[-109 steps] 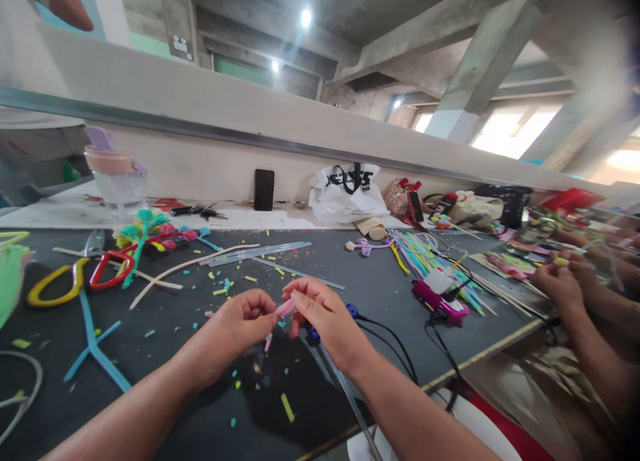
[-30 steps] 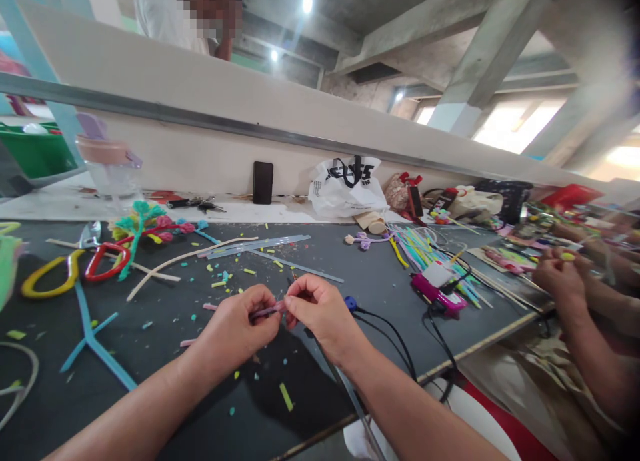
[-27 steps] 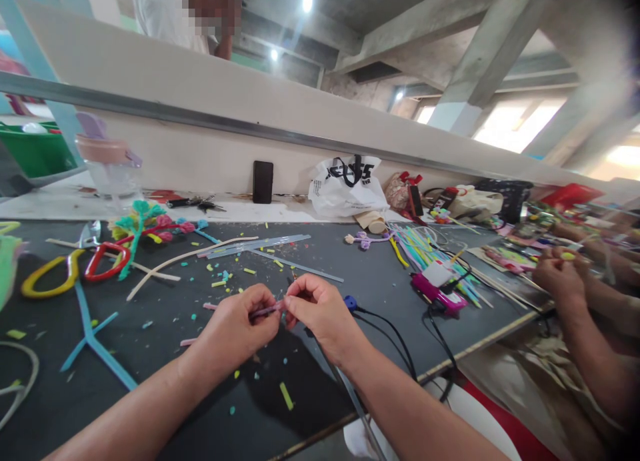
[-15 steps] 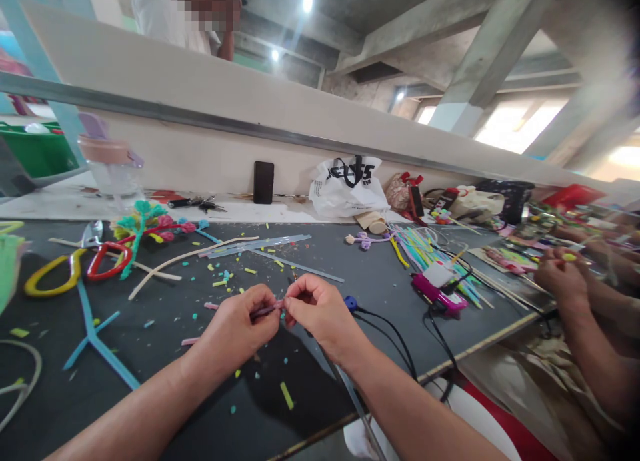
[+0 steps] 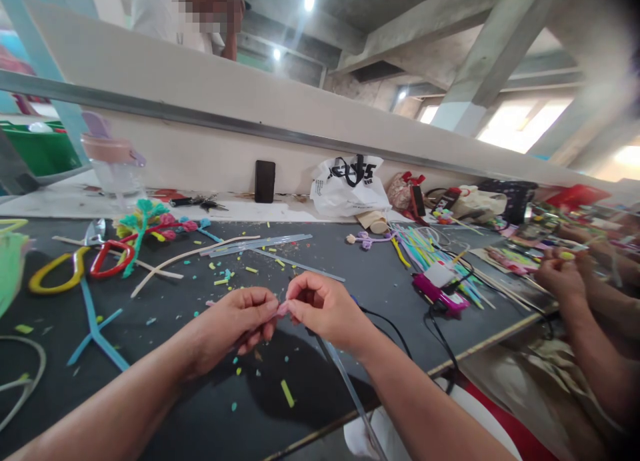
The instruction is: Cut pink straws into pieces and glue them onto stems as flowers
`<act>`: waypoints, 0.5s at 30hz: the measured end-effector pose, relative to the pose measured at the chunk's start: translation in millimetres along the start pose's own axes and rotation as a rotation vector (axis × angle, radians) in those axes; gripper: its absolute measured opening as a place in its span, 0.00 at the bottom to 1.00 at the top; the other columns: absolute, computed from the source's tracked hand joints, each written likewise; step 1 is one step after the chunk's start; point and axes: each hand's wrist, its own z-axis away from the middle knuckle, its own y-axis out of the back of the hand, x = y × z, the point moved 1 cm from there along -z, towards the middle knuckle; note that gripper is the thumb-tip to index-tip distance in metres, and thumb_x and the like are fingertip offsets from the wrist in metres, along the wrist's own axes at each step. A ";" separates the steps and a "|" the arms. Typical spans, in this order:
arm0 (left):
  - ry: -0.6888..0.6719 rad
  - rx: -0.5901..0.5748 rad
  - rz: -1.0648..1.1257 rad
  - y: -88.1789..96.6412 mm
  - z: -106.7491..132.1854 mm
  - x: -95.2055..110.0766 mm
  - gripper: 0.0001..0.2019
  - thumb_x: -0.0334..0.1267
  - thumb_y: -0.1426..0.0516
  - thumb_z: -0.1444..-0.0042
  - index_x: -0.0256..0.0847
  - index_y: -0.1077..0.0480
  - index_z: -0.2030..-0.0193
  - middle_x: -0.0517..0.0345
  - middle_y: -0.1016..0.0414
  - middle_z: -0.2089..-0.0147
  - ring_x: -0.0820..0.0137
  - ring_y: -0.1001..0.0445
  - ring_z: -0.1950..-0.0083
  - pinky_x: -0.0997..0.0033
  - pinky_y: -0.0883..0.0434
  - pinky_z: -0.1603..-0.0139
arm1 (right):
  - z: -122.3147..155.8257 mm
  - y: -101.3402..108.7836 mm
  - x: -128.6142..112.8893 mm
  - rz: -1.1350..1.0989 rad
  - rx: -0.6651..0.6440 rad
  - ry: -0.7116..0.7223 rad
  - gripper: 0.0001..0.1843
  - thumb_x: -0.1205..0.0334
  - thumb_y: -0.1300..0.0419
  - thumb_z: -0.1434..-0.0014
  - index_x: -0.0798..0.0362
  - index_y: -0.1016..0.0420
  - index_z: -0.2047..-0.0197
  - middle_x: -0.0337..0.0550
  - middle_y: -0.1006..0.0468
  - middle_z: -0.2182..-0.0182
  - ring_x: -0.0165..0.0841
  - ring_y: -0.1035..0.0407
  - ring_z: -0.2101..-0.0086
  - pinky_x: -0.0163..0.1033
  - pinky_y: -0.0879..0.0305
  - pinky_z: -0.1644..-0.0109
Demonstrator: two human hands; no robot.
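My left hand (image 5: 240,324) is closed in a pinch on a small pink fuzzy piece (image 5: 283,309), over the dark work mat. Fingers of my right hand (image 5: 320,308) pinch the other end of that piece, so the hands nearly touch. Part of the piece is hidden by the fingers. A translucent glue stick (image 5: 345,381) runs from beneath my right hand past the table edge; what its upper end joins is hidden. Small yellow and teal scraps lie around, with a yellow-green offcut (image 5: 287,394) in front.
Scissors (image 5: 80,268) with yellow and red handles lie left, beside fuzzy flowers (image 5: 143,218) and a blue branched stem (image 5: 95,331). A magenta device (image 5: 440,296) with cables lies right. A phone (image 5: 265,181) and white bag (image 5: 350,184) stand behind. A co-worker's hands (image 5: 563,274) are at right.
My left hand has turned and its fingers have shifted along the pink piece, with more fingers now showing below. My right hand stays almost in place.
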 end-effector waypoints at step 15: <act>-0.092 0.089 0.436 36.7 2.5 9.7 0.02 0.32 0.45 0.45 0.35 0.34 0.68 0.59 0.32 0.72 0.76 0.31 0.74 0.70 0.26 0.68 | -5.7 3.2 16.5 0.354 0.111 0.131 0.09 0.66 0.46 0.45 0.53 0.31 0.59 0.38 0.28 0.71 0.26 0.34 0.75 0.32 0.38 0.70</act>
